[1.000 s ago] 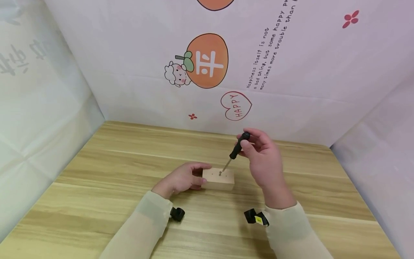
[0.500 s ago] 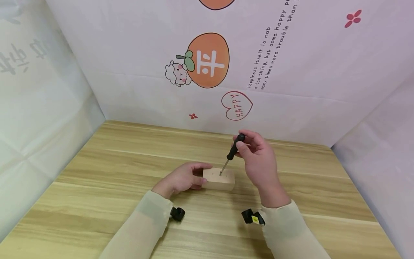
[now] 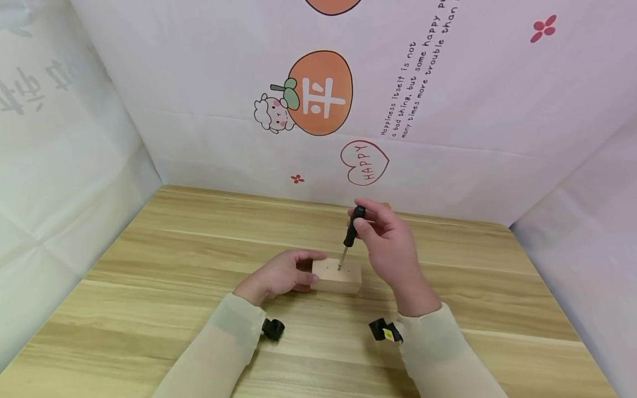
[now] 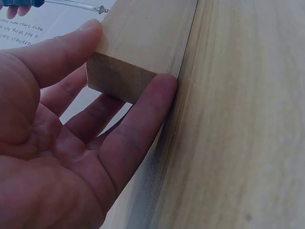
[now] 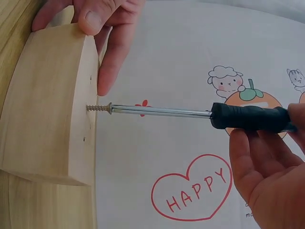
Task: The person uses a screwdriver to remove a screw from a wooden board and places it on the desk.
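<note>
A pale wooden block (image 3: 336, 283) lies on the table, its left end gripped between the thumb and fingers of my left hand (image 3: 285, 273). One screw (image 5: 99, 108) stands partly sunk in the middle of the block's top, threads showing, with a small hole on either side of it. My right hand (image 3: 393, 249) holds a screwdriver (image 3: 351, 234) by its black handle, fingers and thumb around the upper part. In the right wrist view the screwdriver's metal shaft (image 5: 162, 111) lines up with the screw, its tip at the screw head. The left wrist view shows the block's end (image 4: 112, 78) between my fingers.
The wood-grain table (image 3: 199, 237) extends around the block on all sides. A white printed cloth (image 3: 209, 132) hangs along the table's back edge, with more cloth at left and right. Black camera mounts (image 3: 273, 329) sit at both wrists.
My right hand has moved left, bringing the screwdriver from a strong slant to nearly upright with its tip at the screw. The left hand and the block have stayed in place.
</note>
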A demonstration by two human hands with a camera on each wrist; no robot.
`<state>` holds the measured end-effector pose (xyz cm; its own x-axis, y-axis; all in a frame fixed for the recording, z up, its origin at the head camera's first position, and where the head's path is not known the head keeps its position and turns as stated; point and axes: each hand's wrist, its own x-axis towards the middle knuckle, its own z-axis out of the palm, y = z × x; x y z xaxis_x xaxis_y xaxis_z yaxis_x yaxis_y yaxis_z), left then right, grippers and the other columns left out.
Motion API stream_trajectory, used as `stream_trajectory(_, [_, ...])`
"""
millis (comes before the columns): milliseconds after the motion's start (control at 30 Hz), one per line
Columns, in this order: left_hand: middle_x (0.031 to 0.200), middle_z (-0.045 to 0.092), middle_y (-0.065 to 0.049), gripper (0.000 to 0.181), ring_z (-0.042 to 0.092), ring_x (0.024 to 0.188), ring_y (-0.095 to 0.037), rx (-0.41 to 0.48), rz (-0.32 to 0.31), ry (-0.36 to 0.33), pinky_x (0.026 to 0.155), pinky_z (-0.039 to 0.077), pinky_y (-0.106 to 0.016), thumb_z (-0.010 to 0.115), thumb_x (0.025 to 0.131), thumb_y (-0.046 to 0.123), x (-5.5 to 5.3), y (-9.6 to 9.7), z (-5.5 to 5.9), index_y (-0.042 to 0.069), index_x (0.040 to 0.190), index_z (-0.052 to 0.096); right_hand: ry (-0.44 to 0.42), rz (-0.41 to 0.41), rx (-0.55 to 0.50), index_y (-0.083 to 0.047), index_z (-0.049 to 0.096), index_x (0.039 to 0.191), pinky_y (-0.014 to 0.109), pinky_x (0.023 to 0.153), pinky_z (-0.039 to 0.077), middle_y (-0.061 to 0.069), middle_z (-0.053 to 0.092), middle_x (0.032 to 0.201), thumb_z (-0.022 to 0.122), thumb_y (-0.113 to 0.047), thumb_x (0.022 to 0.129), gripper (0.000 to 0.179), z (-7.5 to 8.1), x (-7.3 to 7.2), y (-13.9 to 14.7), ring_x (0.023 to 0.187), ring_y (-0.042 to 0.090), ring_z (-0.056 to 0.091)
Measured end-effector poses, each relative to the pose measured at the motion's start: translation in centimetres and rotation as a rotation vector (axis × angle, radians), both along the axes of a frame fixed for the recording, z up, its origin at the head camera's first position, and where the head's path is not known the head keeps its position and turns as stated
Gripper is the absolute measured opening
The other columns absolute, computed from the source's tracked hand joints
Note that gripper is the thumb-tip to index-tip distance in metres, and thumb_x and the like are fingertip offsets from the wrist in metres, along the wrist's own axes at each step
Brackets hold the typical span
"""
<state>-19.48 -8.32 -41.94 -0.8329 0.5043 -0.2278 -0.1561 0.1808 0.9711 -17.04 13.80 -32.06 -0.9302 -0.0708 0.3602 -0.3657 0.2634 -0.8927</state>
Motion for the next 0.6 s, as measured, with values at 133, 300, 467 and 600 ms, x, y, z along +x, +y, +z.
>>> stream_trajectory(133, [0.135, 0.053, -0.01, 0.05, 0.06, 0.106, -0.026, 0.004, 0.002, -0.001, 0.082, 0.057, -0.039, 0.072, 0.09, 0.001, -0.1, 0.0, -0.1, 0.017, 0.137, 0.063, 0.0, 0.014, -0.004, -0.011, 0.065, 0.131, 0.028, 0.088, 0.053, 0.007, 0.066, 0.12, 0.064, -0.013, 0.1, 0.032, 0.0, -0.1, -0.2, 0.1, 0.021, 0.068])
stream_trajectory(300, [0.134, 0.053, -0.011, 0.051, 0.061, 0.105, -0.026, 0.012, 0.004, -0.009, 0.082, 0.057, -0.039, 0.072, 0.09, 0.0, -0.1, 0.0, -0.3, 0.016, 0.137, 0.063, 0.004, 0.056, -0.031, -0.01, 0.062, 0.134, 0.03, 0.092, 0.051, 0.004, 0.065, 0.124, 0.061, -0.009, 0.101, 0.033, 0.0, -0.4, -0.3, 0.105, 0.021, 0.067])
stream_trajectory(467, [0.135, 0.053, -0.011, 0.05, 0.061, 0.105, -0.026, 0.011, 0.003, -0.008, 0.082, 0.057, -0.039, 0.072, 0.091, -0.001, 0.0, 0.1, -0.1, 0.015, 0.137, 0.063, -0.014, 0.098, -0.019, -0.018, 0.053, 0.144, 0.033, 0.094, 0.05, 0.002, 0.066, 0.123, 0.057, -0.007, 0.102, 0.043, -0.1, -0.7, -0.2, 0.105, 0.019, 0.067])
stream_trajectory(600, [0.135, 0.053, -0.011, 0.05, 0.061, 0.105, -0.026, 0.007, 0.0, 0.001, 0.082, 0.057, -0.039, 0.072, 0.091, 0.0, 0.0, 0.1, 0.0, 0.015, 0.137, 0.062, -0.008, 0.16, -0.024, -0.016, 0.055, 0.142, 0.035, 0.094, 0.051, 0.004, 0.066, 0.121, 0.055, -0.004, 0.103, 0.041, -0.2, -1.1, 0.1, 0.105, 0.021, 0.066])
